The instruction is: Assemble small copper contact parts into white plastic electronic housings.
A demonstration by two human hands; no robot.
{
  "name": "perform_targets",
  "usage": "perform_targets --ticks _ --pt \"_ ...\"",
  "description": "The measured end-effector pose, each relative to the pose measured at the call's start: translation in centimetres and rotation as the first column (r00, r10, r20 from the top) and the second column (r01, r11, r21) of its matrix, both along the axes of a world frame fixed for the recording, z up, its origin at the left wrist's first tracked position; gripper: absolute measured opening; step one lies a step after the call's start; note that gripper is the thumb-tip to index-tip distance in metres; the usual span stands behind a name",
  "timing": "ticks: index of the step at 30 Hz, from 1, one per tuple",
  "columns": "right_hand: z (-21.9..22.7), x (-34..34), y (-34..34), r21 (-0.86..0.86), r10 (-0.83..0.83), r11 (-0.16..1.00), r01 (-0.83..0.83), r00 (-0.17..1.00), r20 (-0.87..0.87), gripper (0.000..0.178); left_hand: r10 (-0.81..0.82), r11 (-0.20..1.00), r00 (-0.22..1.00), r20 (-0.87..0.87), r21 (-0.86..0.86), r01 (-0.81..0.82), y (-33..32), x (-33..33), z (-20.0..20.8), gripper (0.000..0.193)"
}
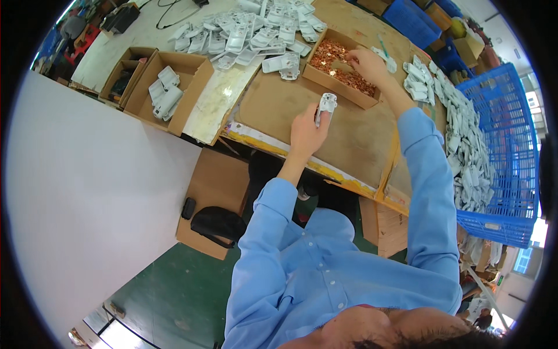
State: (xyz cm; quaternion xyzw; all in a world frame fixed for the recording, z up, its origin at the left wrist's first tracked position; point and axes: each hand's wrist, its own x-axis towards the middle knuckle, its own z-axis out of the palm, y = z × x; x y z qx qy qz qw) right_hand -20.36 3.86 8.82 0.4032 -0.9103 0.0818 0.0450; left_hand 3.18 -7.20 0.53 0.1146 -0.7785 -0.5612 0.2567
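Observation:
A white plastic casing (328, 103) rests in my left hand (308, 132), with the fingers closed round its lower end and the thumb along it. It is held above the brown work surface near the table's front edge. To its right, my right hand (367, 64) reaches over a shallow cardboard box (339, 92) of small copper-coloured metal pieces (327, 57). Its fingers are bent and drawn together at the pieces. Whatever lies between those fingertips is too small to make out. Behind the left hand, a large heap of similar white casings (237, 38) covers the back of the table.
Left of the work surface, an open cardboard carton (200, 81) holds a few casings, beside a smaller box (110, 87) with dark contents. At the right stands a blue plastic crate (508, 151) next to piled white parts (465, 139). A thin tool (382, 45) lies behind the copper pieces.

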Motion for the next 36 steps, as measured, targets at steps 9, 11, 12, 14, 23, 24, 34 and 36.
perform_targets --ticks 9,11,12,14,23,24,34,36 --pt "-1.1 -2.6 -2.4 0.343 0.145 0.933 -0.104 0.985 -0.095 0.013 -0.012 0.995 1.0 0.009 0.104 0.011 -0.2 -0.1 0.0 0.027" --pt "-1.4 -2.9 -2.2 0.292 0.2 0.942 -0.163 0.975 -0.1 0.012 0.002 0.996 1.0 -0.021 0.087 0.0 -0.3 0.0 0.0 0.025" --pt "-1.5 -3.1 -2.3 0.291 0.204 0.941 -0.169 0.974 -0.094 0.012 0.006 0.996 1.0 -0.015 0.087 -0.005 -0.4 0.0 0.1 0.025" --pt "-1.8 -3.5 -2.5 0.36 0.246 0.914 -0.185 0.961 -0.129 0.014 0.015 0.997 1.0 -0.008 0.076 -0.015 -0.3 0.0 0.1 0.024" --pt "-2.1 -4.2 -2.5 0.368 0.271 0.904 -0.218 0.958 -0.099 0.023 0.039 0.999 0.999 -0.032 0.035 -0.038 -0.2 -0.2 0.3 0.025" --pt "-1.9 -4.0 -2.6 0.364 0.263 0.907 -0.214 0.961 -0.09 0.022 0.06 0.998 0.996 -0.065 0.036 -0.058 -0.1 -0.3 0.0 0.024" --pt "0.1 -2.3 -0.9 0.157 0.181 0.972 -0.177 0.983 -0.012 0.031 0.058 0.998 0.998 -0.018 -0.009 -0.058 0.3 -0.5 0.1 0.028" --pt "0.7 -0.9 -1.5 0.121 0.174 0.977 -0.174 0.985 0.012 0.028 0.021 1.0 1.0 -0.016 0.004 -0.021 -0.1 -0.4 -0.5 0.029"
